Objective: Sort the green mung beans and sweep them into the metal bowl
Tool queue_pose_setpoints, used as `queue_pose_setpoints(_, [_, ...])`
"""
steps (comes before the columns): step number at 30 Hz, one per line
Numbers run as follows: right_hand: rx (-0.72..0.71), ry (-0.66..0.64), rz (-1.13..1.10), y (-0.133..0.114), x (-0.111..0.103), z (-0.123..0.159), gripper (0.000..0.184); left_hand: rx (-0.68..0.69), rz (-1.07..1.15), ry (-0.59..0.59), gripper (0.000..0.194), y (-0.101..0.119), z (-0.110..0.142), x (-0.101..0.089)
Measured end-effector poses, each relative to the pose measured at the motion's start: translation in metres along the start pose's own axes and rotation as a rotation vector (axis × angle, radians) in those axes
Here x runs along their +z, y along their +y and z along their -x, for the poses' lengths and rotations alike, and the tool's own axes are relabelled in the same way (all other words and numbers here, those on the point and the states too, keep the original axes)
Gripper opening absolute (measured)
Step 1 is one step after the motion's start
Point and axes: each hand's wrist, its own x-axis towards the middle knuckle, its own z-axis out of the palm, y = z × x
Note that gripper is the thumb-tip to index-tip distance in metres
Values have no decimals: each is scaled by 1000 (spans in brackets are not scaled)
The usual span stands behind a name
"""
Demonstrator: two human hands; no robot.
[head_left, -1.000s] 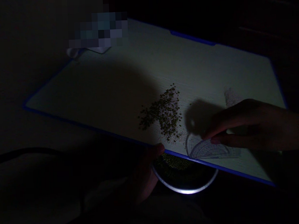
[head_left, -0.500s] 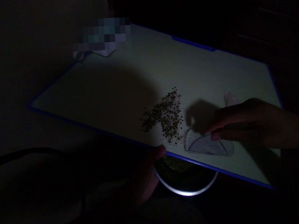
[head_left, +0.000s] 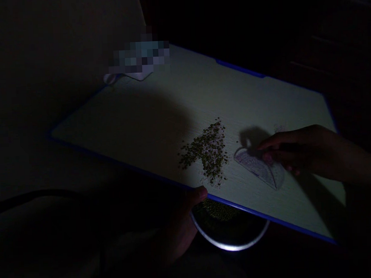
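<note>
Hands well apart; the right hand (head_left: 299,154) rested its fingertips on a translucent plastic half-round protractor (head_left: 260,170), which lay flat on a white wood-grain board (head_left: 233,96) with a blue plastic rim; the left hand (head_left: 181,229) clasped the board's near edge, thumb on top; a loose, granular heap of small green mung beans (head_left: 207,152) lay just left of the protractor; below the edge, a round metal bowl (head_left: 230,247) held a smooth mound of more beans (head_left: 221,209).

Right hand (head_left: 296,152) extended, left hand (head_left: 181,225) low
</note>
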Motion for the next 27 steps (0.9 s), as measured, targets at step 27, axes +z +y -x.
queue_pose_setpoints(27, [-274, -118, 66, -12, -1, 5, 29, -21, 23, -13, 39, -2, -1, -2])
